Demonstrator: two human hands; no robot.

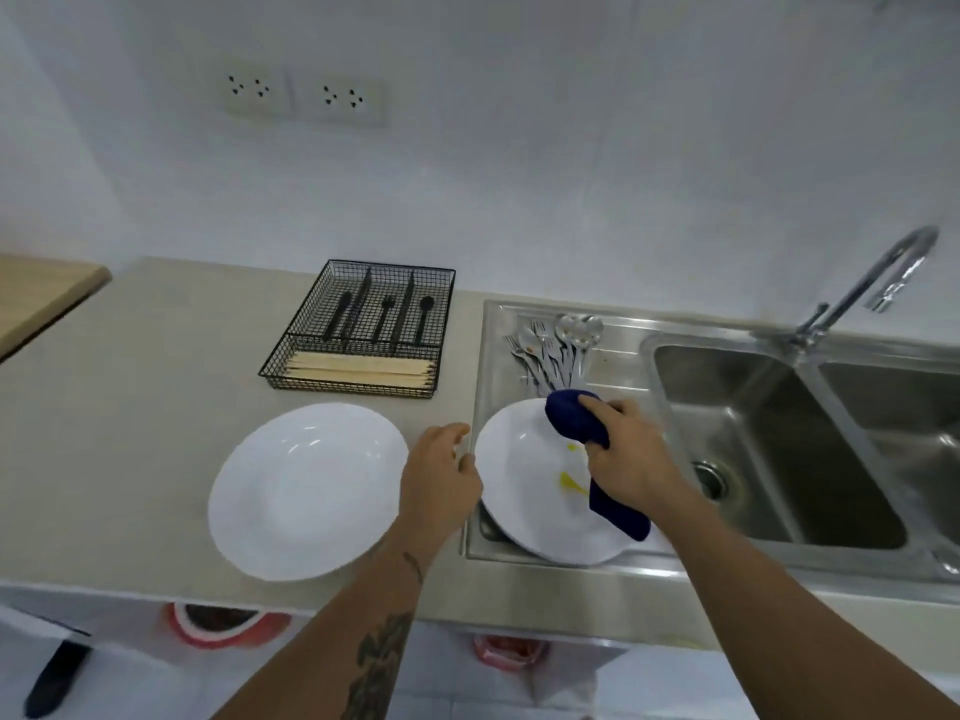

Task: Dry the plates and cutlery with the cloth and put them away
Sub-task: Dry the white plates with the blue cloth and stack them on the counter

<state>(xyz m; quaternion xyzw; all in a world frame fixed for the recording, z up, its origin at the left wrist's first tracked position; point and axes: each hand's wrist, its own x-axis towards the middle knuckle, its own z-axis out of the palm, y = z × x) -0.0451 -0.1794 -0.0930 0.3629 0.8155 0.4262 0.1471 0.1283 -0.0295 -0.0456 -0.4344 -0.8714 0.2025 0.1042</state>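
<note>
A white plate, marked with yellow smears, lies on the steel drainboard near its front edge. A dark blue cloth is gripped by the right hand over the plate's right side. The left hand is held at the plate's left rim with fingers loosely curled; contact cannot be told. Steel cutlery is piled at the drainboard's back. A second white plate rests on the counter, with a black wire tray of black utensils and chopsticks behind it.
</note>
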